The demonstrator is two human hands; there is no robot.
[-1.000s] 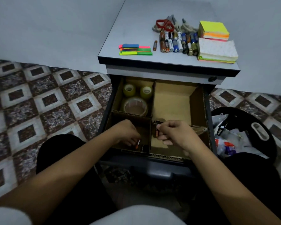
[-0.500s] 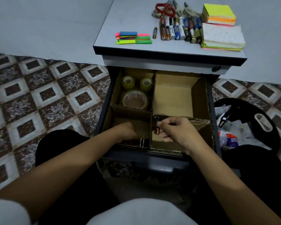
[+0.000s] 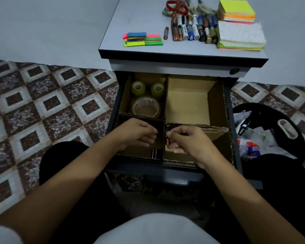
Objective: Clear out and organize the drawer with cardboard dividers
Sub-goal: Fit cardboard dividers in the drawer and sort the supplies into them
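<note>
Right grip [image 3: 187, 140] pinches battery [image 3: 167, 142] against divider [image 3: 166, 95]; left grip [image 3: 139, 134] beside.

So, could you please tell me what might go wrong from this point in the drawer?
What looks like a small battery, pinched by the right hand, sits right above the divider; it could drop into the wrong compartment. The slanted cardboard flap beside that wrist may get crushed.

The floor [image 3: 51, 106] has brown and white tiles, with dark squares set like diamonds. Behind it stands a plain grey wall [image 3: 42, 23]. Just beside the drawer, on the floor, sits a round black bin [image 3: 271, 111]. It holds crumpled plastic wrappers [image 3: 253, 136], white, red and blue. A pale oval piece [image 3: 287, 129] shows on its black top.
</note>
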